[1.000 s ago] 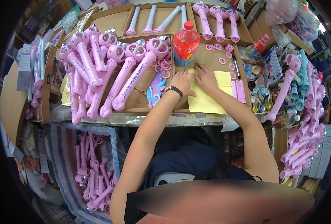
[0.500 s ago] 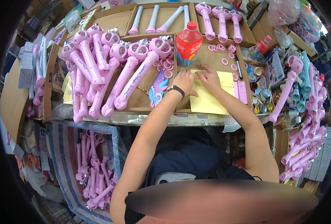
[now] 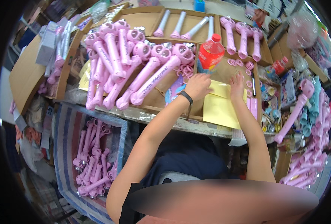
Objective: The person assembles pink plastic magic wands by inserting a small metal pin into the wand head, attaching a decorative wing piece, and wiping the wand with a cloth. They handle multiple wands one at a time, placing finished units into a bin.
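A sheet of yellow paper lies in the cardboard tray in front of me, a crease running across its upper part. My left hand rests at its upper left edge, thumb toward the paper and fingers a little bent. Along the right edge lies my right hand, fingers stretched out flat and pointing away from me. Just beyond my left hand stands a bottle with a red cap and label. A blue and purple wing-shaped piece sits left of my left wrist.
Pink toy wands are heaped on the left of the bench, with more in a striped bag below. Pink rings, a black pen and a pink block lie right of the paper. White-and-pink sticks fill a far tray.
The view has shifted, so the bench sits further right. My hands have moved apart, from close together at the paper's top to its two sides; a crease now shows.
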Demonstrator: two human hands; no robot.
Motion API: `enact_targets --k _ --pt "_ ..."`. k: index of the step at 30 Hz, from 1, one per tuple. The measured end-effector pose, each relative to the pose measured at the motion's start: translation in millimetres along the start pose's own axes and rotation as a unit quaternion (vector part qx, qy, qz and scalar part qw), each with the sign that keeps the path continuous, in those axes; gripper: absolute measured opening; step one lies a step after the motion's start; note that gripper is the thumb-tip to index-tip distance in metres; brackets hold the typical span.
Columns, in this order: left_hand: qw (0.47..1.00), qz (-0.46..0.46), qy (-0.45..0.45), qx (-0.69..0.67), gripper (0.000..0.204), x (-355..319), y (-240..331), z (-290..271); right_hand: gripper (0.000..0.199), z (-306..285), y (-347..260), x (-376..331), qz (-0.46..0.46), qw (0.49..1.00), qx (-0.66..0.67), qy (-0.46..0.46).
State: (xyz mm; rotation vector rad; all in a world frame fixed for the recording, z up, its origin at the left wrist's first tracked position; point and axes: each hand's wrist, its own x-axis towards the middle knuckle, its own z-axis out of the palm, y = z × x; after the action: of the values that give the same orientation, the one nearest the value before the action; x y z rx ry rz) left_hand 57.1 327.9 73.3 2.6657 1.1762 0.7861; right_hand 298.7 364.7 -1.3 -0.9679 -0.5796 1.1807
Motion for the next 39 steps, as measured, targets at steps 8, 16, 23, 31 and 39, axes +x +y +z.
enact_targets --k 8,16,23,31,39 --pt "0.918 -0.382 -0.072 0.082 0.055 -33 -91 -76 0.069 10 4 -11 -0.073 0.988 -0.129 -0.047" --pt "0.916 -0.305 0.086 -0.247 0.047 -44 -50 -136 0.072 6 7 -9 -0.090 0.985 -0.142 -0.048" --pt "0.735 -0.172 0.354 -0.553 0.036 -99 24 -197 0.048 16 -7 -2 -0.259 0.906 -0.335 -0.020" --pt "0.598 -0.071 0.353 -0.715 0.042 -157 52 -159 0.018 88 -115 -92 -0.430 0.877 -0.206 -0.065" --pt "0.583 -0.048 0.418 -0.695 0.054 -142 90 -118 0.014 175 -101 -218 -0.068 0.949 0.252 -0.177"
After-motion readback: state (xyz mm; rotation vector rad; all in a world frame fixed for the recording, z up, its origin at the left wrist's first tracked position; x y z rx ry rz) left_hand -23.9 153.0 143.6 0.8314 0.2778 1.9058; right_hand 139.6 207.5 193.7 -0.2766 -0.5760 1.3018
